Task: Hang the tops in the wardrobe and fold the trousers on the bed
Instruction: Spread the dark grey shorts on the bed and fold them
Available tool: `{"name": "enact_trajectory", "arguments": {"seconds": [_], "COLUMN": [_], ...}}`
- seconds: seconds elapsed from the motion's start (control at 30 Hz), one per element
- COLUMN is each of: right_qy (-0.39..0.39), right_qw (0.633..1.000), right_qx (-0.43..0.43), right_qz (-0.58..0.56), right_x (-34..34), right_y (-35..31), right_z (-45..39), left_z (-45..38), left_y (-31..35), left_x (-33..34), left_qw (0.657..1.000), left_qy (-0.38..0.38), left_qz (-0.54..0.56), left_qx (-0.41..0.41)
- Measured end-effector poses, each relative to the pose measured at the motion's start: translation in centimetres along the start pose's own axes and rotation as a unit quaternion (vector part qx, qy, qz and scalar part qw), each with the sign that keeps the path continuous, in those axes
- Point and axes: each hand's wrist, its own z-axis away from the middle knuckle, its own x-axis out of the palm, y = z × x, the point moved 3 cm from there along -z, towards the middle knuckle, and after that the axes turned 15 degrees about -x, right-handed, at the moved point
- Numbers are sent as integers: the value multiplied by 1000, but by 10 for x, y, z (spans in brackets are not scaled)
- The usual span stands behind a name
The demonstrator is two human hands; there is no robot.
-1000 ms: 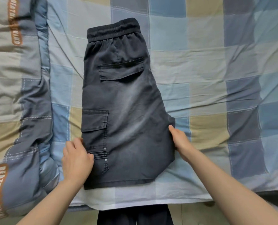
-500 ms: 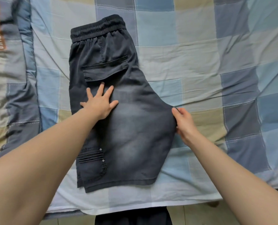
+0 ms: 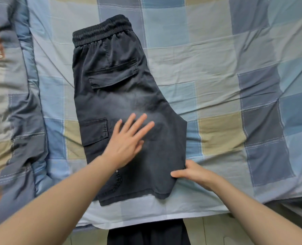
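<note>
Charcoal shorts lie lengthwise on the checked bed sheet, waistband away from the person; left hand presses flat, fingers spread, right hand pinches the hem-side edge.

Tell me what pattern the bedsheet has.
The bedsheet is checked in blue, grey and tan squares; the head view shows it.
</note>
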Motion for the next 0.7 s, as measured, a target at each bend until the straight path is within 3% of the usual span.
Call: {"name": "enact_trajectory", "arguments": {"seconds": [0.13, 0.23, 0.27, 0.33, 0.37, 0.4, 0.43, 0.5, 0.57, 0.63, 0.7], "right_qy": [-24, 18, 19, -31, -28, 4, 58, 198, 298, 318, 287], "right_qw": [1000, 995, 983, 909, 874, 866, 877, 909, 931, 941, 954], "right_qx": [-1, 23, 50, 101, 102, 85, 53, -21, -79, -95, -87], "right_qz": [4, 95, 177, 404, 475, 492, 474, 366, 196, 62, 2], "right_x": [9, 2, -7, -26, -35, -43, -52, -65, -71, -71, -71], "right_y": [19, 42, 52, 64, 61, 54, 43, 14, -17, -45, -64], "right_z": [32, 42, 39, 29, 24, 16, 6, -15, -34, -51, -66], "left_z": [60, 100, 109, 120, 124, 125, 126, 130, 128, 125, 121], "left_y": [17, 14, 13, 8, 2, -6, -15, -37, -59, -74, -83], "left_x": [33, 56, 59, 56, 52, 46, 40, 37, 38, 40, 39], "left_qw": [997, 991, 991, 993, 990, 978, 951, 867, 785, 707, 692], "left_qy": [-65, -116, -120, -97, -68, -34, 2, 47, 52, 41, 33], "left_qz": [-36, -64, -57, -23, 9, 52, 102, 189, 281, 352, 361], "left_qx": [32, 18, 2, -60, -119, -199, -290, -458, -550, -612, -625]}}
